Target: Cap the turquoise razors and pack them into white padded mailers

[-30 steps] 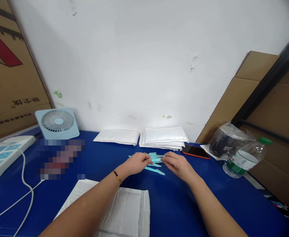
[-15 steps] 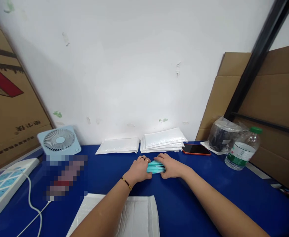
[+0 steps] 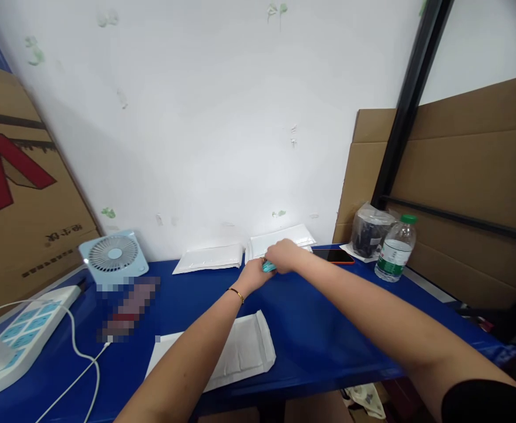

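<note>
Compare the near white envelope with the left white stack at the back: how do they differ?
Place: the near envelope lies by the table's front edge; the left stack sits at the back by the wall.
Thickness: the near envelope looks thin and flat; the left stack looks thicker.
View: the left forearm hides part of the near envelope, but not the left stack.
Shared: both are white and rest on the blue table.

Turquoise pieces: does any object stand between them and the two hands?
Nothing visible does: the left hand holds the turquoise pieces, and the right hand is close against them. The stack of white envelopes lies behind the hands.
</note>
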`<state>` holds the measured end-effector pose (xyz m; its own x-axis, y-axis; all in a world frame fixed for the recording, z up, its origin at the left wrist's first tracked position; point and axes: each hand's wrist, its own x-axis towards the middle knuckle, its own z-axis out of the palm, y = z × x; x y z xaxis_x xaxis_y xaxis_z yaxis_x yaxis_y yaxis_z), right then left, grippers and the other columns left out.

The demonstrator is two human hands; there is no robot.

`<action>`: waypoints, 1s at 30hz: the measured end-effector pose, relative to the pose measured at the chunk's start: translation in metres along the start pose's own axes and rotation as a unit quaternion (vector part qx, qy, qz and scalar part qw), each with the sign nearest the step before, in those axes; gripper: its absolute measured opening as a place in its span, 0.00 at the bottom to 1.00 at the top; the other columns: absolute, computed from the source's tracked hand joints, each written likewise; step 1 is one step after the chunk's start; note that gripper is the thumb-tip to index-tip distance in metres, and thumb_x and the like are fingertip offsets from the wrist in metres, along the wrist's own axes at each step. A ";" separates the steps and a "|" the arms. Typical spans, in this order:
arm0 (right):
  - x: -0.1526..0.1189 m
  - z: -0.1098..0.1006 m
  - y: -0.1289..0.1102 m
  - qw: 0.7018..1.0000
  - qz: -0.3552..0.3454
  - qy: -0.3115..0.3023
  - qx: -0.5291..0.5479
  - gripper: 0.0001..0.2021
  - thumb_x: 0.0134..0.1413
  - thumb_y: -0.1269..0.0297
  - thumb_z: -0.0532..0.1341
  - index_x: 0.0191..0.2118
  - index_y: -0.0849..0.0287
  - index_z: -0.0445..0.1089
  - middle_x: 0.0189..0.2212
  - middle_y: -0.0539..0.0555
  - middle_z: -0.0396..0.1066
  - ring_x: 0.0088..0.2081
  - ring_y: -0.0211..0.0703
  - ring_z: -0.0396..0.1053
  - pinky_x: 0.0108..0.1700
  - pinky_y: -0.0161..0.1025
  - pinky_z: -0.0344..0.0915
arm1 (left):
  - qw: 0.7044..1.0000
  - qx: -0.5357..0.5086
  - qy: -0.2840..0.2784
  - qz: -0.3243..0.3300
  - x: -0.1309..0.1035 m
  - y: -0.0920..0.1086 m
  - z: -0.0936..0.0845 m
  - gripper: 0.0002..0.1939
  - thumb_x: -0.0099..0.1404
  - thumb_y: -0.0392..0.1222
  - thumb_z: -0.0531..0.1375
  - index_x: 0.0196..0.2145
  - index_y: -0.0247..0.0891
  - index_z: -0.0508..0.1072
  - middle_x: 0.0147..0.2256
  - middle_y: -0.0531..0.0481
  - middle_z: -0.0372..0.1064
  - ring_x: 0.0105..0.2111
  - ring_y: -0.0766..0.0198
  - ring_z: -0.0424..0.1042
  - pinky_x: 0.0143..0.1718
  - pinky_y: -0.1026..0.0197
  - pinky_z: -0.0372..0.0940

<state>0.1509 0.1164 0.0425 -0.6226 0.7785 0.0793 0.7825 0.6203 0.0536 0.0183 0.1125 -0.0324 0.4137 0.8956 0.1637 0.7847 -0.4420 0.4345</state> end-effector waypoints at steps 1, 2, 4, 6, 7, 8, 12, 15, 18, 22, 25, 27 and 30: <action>-0.001 -0.021 -0.001 0.999 0.012 -0.025 -0.035 0.15 0.35 0.66 0.68 0.35 0.60 0.73 0.34 0.61 0.73 0.38 0.56 0.70 0.39 0.45 0.62 | 0.998 -0.060 0.021 -0.006 -0.001 0.006 0.000 0.17 0.62 0.52 0.51 0.38 0.36 0.68 0.27 0.47 0.72 0.29 0.61 0.71 0.31 0.63 0.63; -0.003 -0.040 -0.003 0.999 0.008 -0.019 -0.044 0.19 0.38 0.60 0.67 0.41 0.59 0.72 0.37 0.60 0.73 0.38 0.54 0.70 0.39 0.44 0.62 | 0.991 -0.127 0.046 -0.013 -0.002 0.012 0.002 0.19 0.62 0.54 0.50 0.38 0.35 0.68 0.25 0.48 0.71 0.26 0.62 0.71 0.28 0.64 0.62; -0.009 -0.067 -0.006 0.999 -0.002 0.047 -0.013 0.25 0.46 0.49 0.61 0.50 0.57 0.67 0.43 0.58 0.71 0.42 0.52 0.68 0.39 0.40 0.61 | 0.963 -0.251 0.098 -0.025 -0.005 0.022 0.011 0.21 0.60 0.57 0.52 0.36 0.34 0.68 0.24 0.48 0.70 0.25 0.63 0.69 0.26 0.64 0.61; -0.016 -0.072 -0.012 0.992 0.003 0.121 0.021 0.26 0.55 0.44 0.51 0.50 0.58 0.66 0.45 0.58 0.68 0.44 0.50 0.66 0.40 0.38 0.59 | 0.936 -0.325 0.129 -0.034 -0.009 0.029 0.023 0.22 0.59 0.58 0.53 0.34 0.34 0.68 0.24 0.48 0.71 0.25 0.63 0.69 0.26 0.64 0.60; -0.019 -0.067 -0.015 0.990 0.012 0.135 0.030 0.27 0.57 0.44 0.47 0.49 0.59 0.67 0.45 0.59 0.68 0.45 0.50 0.66 0.40 0.37 0.59 | 0.926 -0.351 0.133 -0.040 -0.011 0.030 0.030 0.21 0.58 0.57 0.55 0.33 0.34 0.68 0.25 0.47 0.71 0.26 0.63 0.69 0.27 0.64 0.60; -0.022 -0.056 -0.019 0.991 0.022 0.129 0.031 0.28 0.58 0.43 0.44 0.46 0.59 0.69 0.44 0.59 0.68 0.44 0.50 0.66 0.40 0.37 0.58 | 0.918 -0.371 0.130 -0.048 -0.013 0.032 0.036 0.19 0.57 0.56 0.56 0.31 0.34 0.68 0.25 0.47 0.71 0.26 0.62 0.69 0.27 0.64 0.60; -0.029 -0.008 -0.031 0.995 0.050 0.074 0.047 0.31 0.60 0.44 0.39 0.36 0.60 0.72 0.38 0.59 0.71 0.40 0.48 0.68 0.40 0.39 0.59 | 0.905 -0.403 0.110 -0.075 -0.019 0.031 0.052 0.14 0.54 0.49 0.61 0.26 0.34 0.69 0.27 0.45 0.71 0.28 0.62 0.69 0.28 0.63 0.60; -0.030 0.006 -0.032 0.987 0.026 0.129 0.097 0.28 0.62 0.48 0.38 0.38 0.59 0.71 0.39 0.58 0.71 0.44 0.47 0.67 0.45 0.40 0.59 | 0.904 -0.406 0.110 -0.075 -0.020 0.030 0.053 0.12 0.54 0.46 0.61 0.23 0.35 0.67 0.24 0.48 0.69 0.25 0.64 0.66 0.26 0.63 0.58; -0.033 0.002 -0.022 0.961 0.004 0.170 0.217 0.24 0.61 0.48 0.44 0.45 0.58 0.70 0.45 0.58 0.69 0.49 0.48 0.64 0.50 0.42 0.58 | 0.905 -0.406 0.106 -0.077 -0.018 0.034 0.044 0.13 0.54 0.45 0.61 0.20 0.36 0.63 0.18 0.53 0.63 0.19 0.68 0.60 0.22 0.64 0.54; -0.056 -0.004 -0.005 0.836 0.037 0.253 0.485 0.33 0.47 0.50 0.61 0.59 0.52 0.55 0.54 0.58 0.62 0.54 0.50 0.60 0.53 0.47 0.57 | 0.873 -0.483 0.057 -0.045 -0.022 0.052 0.018 0.16 0.55 0.48 0.60 0.22 0.38 0.58 0.15 0.60 0.50 0.15 0.74 0.51 0.19 0.67 0.50; -0.086 0.002 -0.013 0.750 -0.041 0.084 0.655 0.34 0.38 0.52 0.67 0.54 0.56 0.63 0.48 0.59 0.68 0.50 0.54 0.64 0.50 0.50 0.61 | 0.800 -0.580 -0.152 0.015 -0.043 0.071 0.000 0.17 0.49 0.46 0.64 0.23 0.38 0.58 0.14 0.64 0.45 0.13 0.77 0.45 0.18 0.68 0.50; -0.105 0.010 -0.031 0.700 -0.104 0.001 0.706 0.26 0.37 0.50 0.66 0.43 0.60 0.72 0.46 0.60 0.70 0.50 0.56 0.65 0.50 0.50 0.61 | 0.756 -0.568 -0.324 0.021 -0.064 0.083 -0.004 0.18 0.46 0.46 0.66 0.20 0.37 0.59 0.13 0.63 0.46 0.13 0.76 0.46 0.18 0.67 0.51; -0.126 0.021 -0.062 0.682 -0.038 0.075 0.727 0.15 0.41 0.54 0.66 0.33 0.60 0.73 0.42 0.58 0.72 0.44 0.52 0.69 0.45 0.46 0.65 | 0.762 -0.577 -0.293 0.026 -0.095 0.093 0.000 0.15 0.48 0.46 0.64 0.19 0.35 0.61 0.14 0.59 0.53 0.15 0.73 0.54 0.20 0.65 0.56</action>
<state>0.1802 -0.0182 0.0083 -0.5679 0.7879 0.2379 -0.1535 0.1826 -0.9711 0.0524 -0.0142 -0.0079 0.8303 0.5530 -0.0692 -0.0283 0.1659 0.9857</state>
